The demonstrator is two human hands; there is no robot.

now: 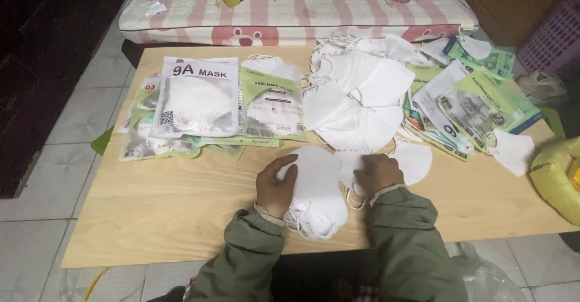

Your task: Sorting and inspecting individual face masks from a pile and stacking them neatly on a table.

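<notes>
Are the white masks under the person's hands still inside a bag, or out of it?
Out. The stack of white masks lies bare on the wooden table, ear loops hanging loose, left hand and right hand resting on it.

The left hand (276,184) covers the left edge of the stack of white face masks (317,187), and its fingertips are tucked out of sight. The right hand (377,172) hides part of a single mask (414,162). The yellow bag (556,178) at the board's right edge is cut off. Sealed mask packets (193,105) overlap, hiding those beneath.
</notes>
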